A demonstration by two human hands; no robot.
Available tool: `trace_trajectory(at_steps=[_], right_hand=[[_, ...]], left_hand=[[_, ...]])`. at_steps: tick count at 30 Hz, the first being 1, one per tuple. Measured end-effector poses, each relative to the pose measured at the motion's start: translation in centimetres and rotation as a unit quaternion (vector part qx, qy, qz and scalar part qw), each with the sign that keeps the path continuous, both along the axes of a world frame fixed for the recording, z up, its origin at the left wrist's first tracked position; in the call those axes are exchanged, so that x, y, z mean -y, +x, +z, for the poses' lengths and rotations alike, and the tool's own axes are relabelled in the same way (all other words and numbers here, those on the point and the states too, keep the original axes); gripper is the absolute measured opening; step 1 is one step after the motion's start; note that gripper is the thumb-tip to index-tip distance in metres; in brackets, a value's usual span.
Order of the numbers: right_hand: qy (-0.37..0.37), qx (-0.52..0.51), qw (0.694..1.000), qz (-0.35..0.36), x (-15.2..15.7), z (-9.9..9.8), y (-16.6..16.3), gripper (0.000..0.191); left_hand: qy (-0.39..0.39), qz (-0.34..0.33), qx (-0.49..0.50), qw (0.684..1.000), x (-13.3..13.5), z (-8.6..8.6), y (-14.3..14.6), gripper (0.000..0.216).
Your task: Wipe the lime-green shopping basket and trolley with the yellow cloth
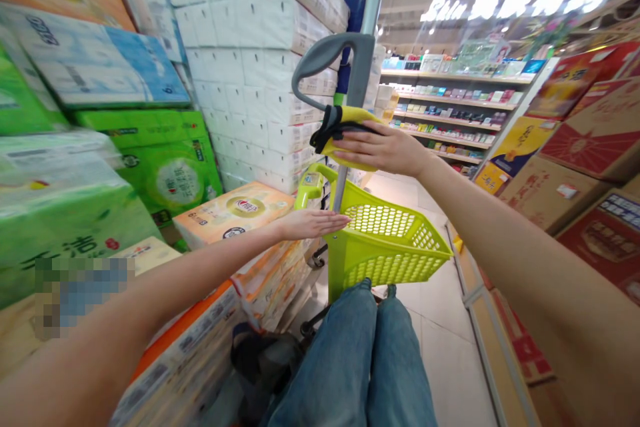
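Note:
My right hand (387, 149) presses its fingers over a yellow cloth with black trim (353, 117), which lies against an upright grey pole (342, 188). Just above the cloth, a grey looped handle (360, 70) joins the pole. My left hand (315, 223) is held flat with fingers stretched out, at the pole's lower part by the near rim of a yellow-green shopping cart (390, 257). Whether its fingertips touch the pole or the cart, I cannot tell. The cart's perforated basket extends away to the right, in front of my knees.
White tissue packs (240, 33) are stacked high behind the cart. Green packs (165, 173) and an orange pack (240, 210) crowd the left. Cartons (560, 190) line the right side. A tiled floor (440, 320) runs between, with stocked shelves (455, 97) beyond.

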State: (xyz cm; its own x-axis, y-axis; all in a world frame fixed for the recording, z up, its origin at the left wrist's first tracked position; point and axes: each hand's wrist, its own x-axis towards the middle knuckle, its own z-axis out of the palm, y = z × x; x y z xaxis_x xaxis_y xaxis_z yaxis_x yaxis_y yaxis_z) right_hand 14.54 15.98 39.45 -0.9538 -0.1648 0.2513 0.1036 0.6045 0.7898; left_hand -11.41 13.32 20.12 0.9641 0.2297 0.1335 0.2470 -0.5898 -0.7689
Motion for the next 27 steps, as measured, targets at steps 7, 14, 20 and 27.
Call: trace_trajectory(at_steps=[7, 14, 20, 27], right_hand=[[0.009, -0.109, 0.994, -0.022, 1.1, -9.1, -1.1, 0.052], [0.01, 0.045, 0.998, 0.037, 1.0, -9.9, -0.2, 0.04], [0.026, 0.098, 0.995, 0.01, 0.3, 0.4, 0.1, 0.056], [-0.027, -0.078, 0.996, -0.03, 0.6, -1.9, -0.2, 0.066]], left_hand=[[0.05, -0.044, 0.017, 0.998, -0.4, -0.3, -0.2, 0.063], [0.027, -0.022, 0.027, 0.999, -1.0, -1.1, -0.3, 0.063], [0.042, -0.038, 0.022, 0.998, -0.6, -0.4, -0.1, 0.061], [-0.061, 0.032, -0.023, 0.997, 0.1, 0.6, 0.3, 0.064]])
